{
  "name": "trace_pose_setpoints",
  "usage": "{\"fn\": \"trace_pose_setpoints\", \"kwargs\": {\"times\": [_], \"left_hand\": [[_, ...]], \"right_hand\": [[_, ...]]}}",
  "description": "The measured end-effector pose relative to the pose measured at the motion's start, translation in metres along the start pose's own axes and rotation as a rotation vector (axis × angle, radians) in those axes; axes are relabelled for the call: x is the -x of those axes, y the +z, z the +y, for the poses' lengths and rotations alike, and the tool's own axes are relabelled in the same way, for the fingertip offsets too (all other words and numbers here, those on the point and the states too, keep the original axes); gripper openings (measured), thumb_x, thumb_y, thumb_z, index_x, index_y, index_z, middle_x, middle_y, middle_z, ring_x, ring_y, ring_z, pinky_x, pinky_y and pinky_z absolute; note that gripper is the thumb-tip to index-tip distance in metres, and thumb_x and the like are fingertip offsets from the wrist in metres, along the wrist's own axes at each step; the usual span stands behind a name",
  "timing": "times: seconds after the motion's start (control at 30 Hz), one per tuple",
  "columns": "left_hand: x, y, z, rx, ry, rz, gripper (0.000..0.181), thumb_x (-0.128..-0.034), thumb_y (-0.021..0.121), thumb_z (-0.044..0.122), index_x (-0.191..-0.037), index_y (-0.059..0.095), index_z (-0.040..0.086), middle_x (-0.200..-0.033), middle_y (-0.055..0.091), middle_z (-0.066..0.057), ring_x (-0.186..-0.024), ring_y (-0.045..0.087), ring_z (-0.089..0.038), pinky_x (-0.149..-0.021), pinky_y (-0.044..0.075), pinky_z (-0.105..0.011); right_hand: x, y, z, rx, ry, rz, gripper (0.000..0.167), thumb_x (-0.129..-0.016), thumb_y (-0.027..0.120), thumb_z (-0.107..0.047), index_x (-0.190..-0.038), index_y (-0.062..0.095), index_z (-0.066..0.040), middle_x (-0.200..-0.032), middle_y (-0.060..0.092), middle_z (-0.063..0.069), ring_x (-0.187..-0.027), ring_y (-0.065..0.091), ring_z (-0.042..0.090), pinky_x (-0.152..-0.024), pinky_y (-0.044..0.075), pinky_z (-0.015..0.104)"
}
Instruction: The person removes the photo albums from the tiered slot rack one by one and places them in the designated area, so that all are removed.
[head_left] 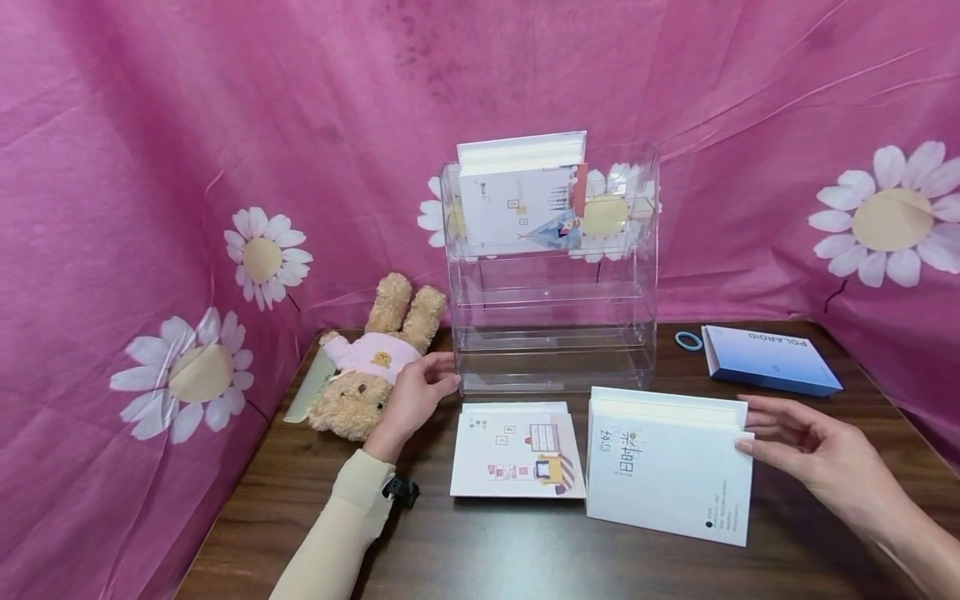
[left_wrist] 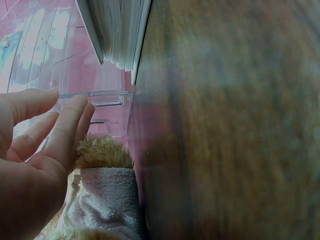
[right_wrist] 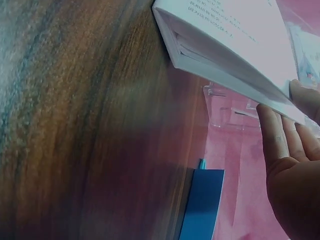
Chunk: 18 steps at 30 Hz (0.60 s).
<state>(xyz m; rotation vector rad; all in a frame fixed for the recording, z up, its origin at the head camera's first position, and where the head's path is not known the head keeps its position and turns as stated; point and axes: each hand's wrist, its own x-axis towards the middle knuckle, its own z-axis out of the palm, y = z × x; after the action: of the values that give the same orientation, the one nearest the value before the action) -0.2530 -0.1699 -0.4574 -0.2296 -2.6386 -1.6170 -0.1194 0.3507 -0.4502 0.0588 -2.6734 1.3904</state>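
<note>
My right hand point(head_left: 813, 446) holds a white book point(head_left: 667, 475) by its right edge, thumb on the cover and fingers behind. In the right wrist view the book point(right_wrist: 235, 45) shows pages between its covers. My left hand point(head_left: 416, 396) is at the lower left side of a clear acrylic rack point(head_left: 551, 362), fingers extended and nothing held; whether they touch the rack, I cannot tell. To the left of the held book, a white illustrated book point(head_left: 510, 454) stands before the rack. Another illustrated book point(head_left: 517, 200) sits in the rack's top tier.
A teddy bear point(head_left: 375, 354) in a pink top lies beside my left hand, over a pale green comb point(head_left: 307, 387). At the right lie a blue Polaroid box point(head_left: 772, 358) and a light blue ring point(head_left: 687, 341). Pink flowered cloth point(head_left: 337, 125) hangs behind the wooden table point(head_left: 480, 558).
</note>
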Motion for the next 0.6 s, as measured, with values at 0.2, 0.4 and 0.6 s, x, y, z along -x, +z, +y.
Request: {"fn": "trace_pose_setpoints", "kwargs": {"times": [0.2,0.4,0.6], "left_hand": [[0.0,0.0,0.0,-0.005,0.009,0.003,0.035,-0.1025,0.078,0.004,-0.138,0.076,0.002,-0.122,0.083,-0.019,-0.115,0.078,-0.033,-0.093,0.059,-0.032],[0.0,0.0,-0.002,-0.01,0.014,0.002,0.036,-0.1029,0.077,0.004,-0.138,0.075,0.0,-0.123,0.082,-0.021,-0.115,0.078,-0.034,-0.093,0.06,-0.032],[0.0,0.001,-0.001,-0.006,0.005,0.001,0.036,-0.1032,0.078,0.004,-0.139,0.075,0.002,-0.127,0.081,-0.021,-0.117,0.077,-0.034,-0.091,0.058,-0.03]], "right_hand": [[-0.007,0.001,0.004,-0.061,-0.036,-0.009,0.057,-0.098,0.085,-0.003,-0.149,0.07,-0.021,-0.114,0.079,-0.032,-0.099,0.075,-0.012,-0.077,0.058,0.011],[-0.014,0.001,0.008,-0.056,-0.051,-0.024,0.056,-0.098,0.085,-0.003,-0.15,0.069,-0.017,-0.114,0.078,-0.033,-0.098,0.076,-0.011,-0.077,0.059,0.012],[-0.023,-0.002,0.009,-0.013,-0.02,-0.082,0.057,-0.101,0.085,-0.012,-0.152,0.064,0.0,-0.113,0.079,-0.032,-0.099,0.075,-0.012,-0.078,0.06,0.012]]}}
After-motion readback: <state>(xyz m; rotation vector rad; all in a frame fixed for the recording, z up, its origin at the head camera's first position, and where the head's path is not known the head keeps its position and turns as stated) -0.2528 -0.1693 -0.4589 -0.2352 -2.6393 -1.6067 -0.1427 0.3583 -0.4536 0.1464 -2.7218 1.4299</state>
